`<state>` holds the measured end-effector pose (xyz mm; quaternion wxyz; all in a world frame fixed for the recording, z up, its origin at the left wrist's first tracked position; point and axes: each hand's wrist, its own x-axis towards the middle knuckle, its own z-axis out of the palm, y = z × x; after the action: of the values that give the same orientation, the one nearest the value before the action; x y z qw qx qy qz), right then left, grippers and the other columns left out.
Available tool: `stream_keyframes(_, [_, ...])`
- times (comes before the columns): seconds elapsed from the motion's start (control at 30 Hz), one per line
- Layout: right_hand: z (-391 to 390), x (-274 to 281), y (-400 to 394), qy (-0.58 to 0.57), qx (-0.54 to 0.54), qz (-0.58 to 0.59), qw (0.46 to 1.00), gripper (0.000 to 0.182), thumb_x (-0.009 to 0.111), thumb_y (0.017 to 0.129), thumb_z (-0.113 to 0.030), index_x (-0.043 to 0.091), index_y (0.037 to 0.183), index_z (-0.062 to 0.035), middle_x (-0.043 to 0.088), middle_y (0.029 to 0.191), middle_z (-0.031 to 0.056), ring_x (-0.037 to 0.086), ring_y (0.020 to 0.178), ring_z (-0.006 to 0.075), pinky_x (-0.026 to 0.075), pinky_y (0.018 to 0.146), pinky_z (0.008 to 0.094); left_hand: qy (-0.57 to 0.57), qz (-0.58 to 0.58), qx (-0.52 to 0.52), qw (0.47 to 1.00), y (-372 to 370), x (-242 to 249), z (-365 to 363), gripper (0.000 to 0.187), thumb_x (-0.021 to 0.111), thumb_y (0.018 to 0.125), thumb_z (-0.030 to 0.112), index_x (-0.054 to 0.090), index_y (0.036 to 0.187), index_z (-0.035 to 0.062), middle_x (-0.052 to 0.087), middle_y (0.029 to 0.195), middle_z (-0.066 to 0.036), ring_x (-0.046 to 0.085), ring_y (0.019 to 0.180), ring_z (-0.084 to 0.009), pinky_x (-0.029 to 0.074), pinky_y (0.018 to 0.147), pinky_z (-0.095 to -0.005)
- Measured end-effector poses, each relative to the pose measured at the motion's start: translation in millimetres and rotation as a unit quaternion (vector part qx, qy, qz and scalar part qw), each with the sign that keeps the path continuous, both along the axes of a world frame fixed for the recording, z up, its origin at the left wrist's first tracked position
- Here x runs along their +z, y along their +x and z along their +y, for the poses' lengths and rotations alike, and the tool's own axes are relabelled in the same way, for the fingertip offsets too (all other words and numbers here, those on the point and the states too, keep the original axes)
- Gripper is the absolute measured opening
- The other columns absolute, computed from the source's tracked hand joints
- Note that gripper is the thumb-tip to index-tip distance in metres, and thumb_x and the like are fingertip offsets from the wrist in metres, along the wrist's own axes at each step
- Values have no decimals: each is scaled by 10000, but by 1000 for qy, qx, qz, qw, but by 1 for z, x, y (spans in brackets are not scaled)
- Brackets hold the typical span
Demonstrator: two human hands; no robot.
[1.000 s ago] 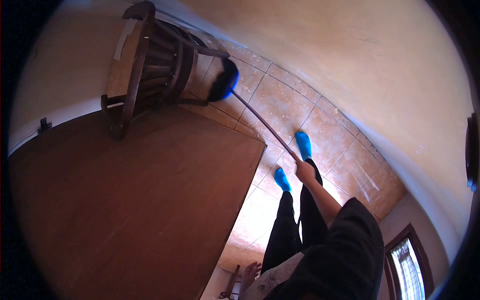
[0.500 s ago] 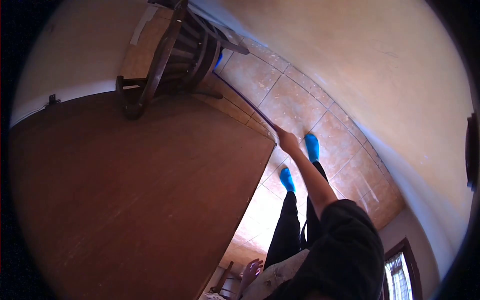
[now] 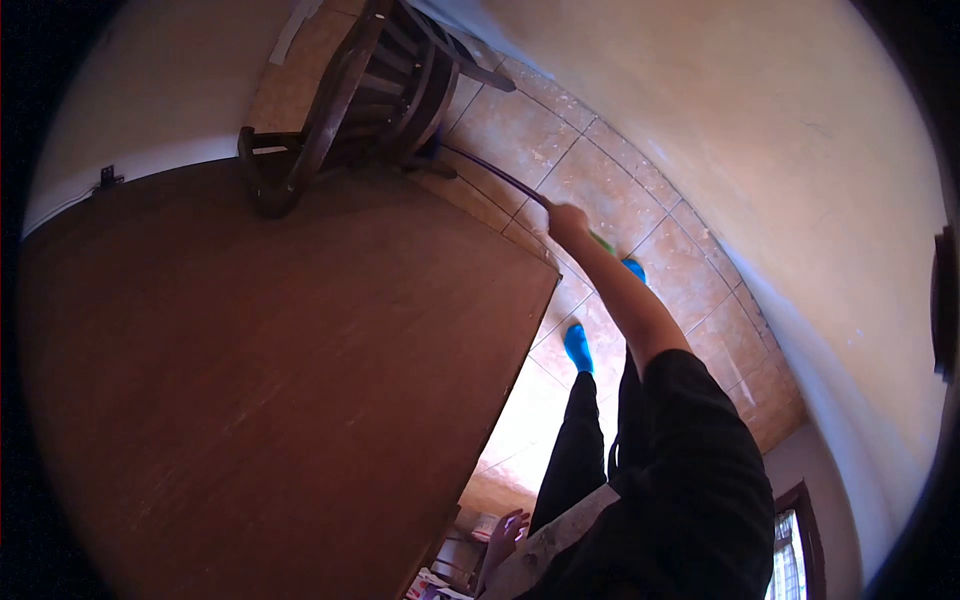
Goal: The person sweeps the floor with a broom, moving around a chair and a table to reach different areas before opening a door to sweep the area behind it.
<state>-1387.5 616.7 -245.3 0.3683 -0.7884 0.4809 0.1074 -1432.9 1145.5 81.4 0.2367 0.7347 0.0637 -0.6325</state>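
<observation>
My right hand (image 3: 568, 218), at the end of an outstretched arm, is closed round a long thin purple stick (image 3: 495, 172). The stick slants to the upper left, towards the legs of a dark wooden chair (image 3: 400, 100); a dark blue part (image 3: 432, 148) shows at its far end, partly hidden by the chair. A green piece (image 3: 602, 243) shows just behind my wrist. Low in the view, beside my waist, my left hand (image 3: 508, 530) hangs with its fingers loosely curled and apart, holding nothing.
A large brown table top (image 3: 280, 380) fills the left, its corner close to my right forearm. Tiled floor (image 3: 620, 190) with pale specks runs along a cream wall (image 3: 780, 130). My feet wear blue socks (image 3: 578, 347). A curtained window (image 3: 790, 555) is at the lower right.
My right hand and the stick have moved up, with the blue end now lower against the chair legs. The green piece has come into sight. One foot has moved forward.
</observation>
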Motion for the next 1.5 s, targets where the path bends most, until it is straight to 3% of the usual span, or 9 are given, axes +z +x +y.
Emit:
stream_keyframes(0.27, [168,92,-248,27,-102,103,989,511,427,738,-123,288,1202,-283,518,597,169,526,553,331,411,498,438,14,30,81,996,21,-7,0,314,394,831,213,388,1106,63,484,1059,-96,506,903,-163,390,746,-275])
stream_keyframes(0.37, [212,177,-304,73,-169,157,970,410,450,743,-149,411,1133,-271,546,655,183,539,599,336,415,522,428,-96,-48,-101,989,31,-23,28,323,429,800,151,389,1109,65,471,1058,-116,517,896,-176,413,718,-286])
stream_keyframes(0.43, [239,207,-333,60,-268,63,960,278,452,754,-195,526,1019,-234,541,719,216,540,648,348,423,562,412,-132,-33,-48,990,42,-29,36,318,452,788,140,410,1091,57,488,1031,-105,524,879,-181,417,719,-286])
stream_keyframes(0.57, [225,255,-321,76,-278,83,954,264,457,758,-232,530,1012,-238,535,738,227,539,687,351,429,583,397,-79,-40,-10,996,52,-41,46,318,426,820,217,418,1059,8,534,949,-122,527,848,-189,420,743,-290])
stream_keyframes(0.83, [82,119,-143,-68,-138,-20,988,398,440,655,-101,485,1048,-141,561,817,170,543,765,313,444,640,397,-82,-91,-79,989,50,-4,42,305,426,819,185,415,1060,0,526,964,-132,523,850,-196,411,758,-275])
stream_keyframes(1.0, [111,96,-161,-39,-166,14,985,437,474,634,-122,461,1069,-152,560,849,158,544,780,303,443,649,399,-91,-106,-91,986,54,-25,118,300,423,818,187,422,1056,4,540,946,-118,513,871,-179,403,758,-267])
stream_keyframes(1.17, [220,148,-276,18,-180,92,979,488,483,626,-118,436,1103,-211,562,848,139,536,788,307,433,656,405,-133,-109,-78,982,47,-43,122,304,419,819,196,427,1055,4,549,928,-104,518,854,-168,405,744,-260])
stream_keyframes(1.27, [235,222,-323,-22,-304,66,950,265,495,697,-164,568,952,-164,560,814,176,548,736,315,435,646,374,-137,-103,-56,984,36,-45,107,305,417,820,199,428,1055,5,551,924,-101,520,848,-167,406,740,-258])
stream_keyframes(1.5, [166,289,-342,-102,-242,-1,965,383,548,662,-121,500,1042,-129,557,796,181,543,720,323,426,632,381,-153,-83,-15,985,18,-50,44,308,412,821,206,430,1056,7,556,915,-93,524,833,-163,407,731,-254])
